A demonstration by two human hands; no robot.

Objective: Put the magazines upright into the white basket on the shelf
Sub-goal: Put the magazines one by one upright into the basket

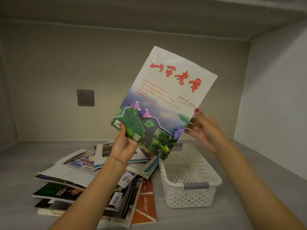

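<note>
A magazine (163, 100) with red title letters and a green landscape cover is held up in the air, tilted to the right, above the shelf. My left hand (123, 143) grips its lower left corner, thumb on the cover. My right hand (205, 128) touches its lower right edge with the fingers spread behind it. Below and to the right stands the white perforated basket (189, 195), which holds nothing visible. A loose pile of several magazines (79, 178) lies flat on the shelf, left of the basket and under my left forearm.
The grey shelf surface (249, 205) is boxed in by a back wall, a right side wall (274, 97) and a board overhead. A grey wall socket (85, 97) sits on the back wall at the left. An orange magazine (146, 203) lies right beside the basket.
</note>
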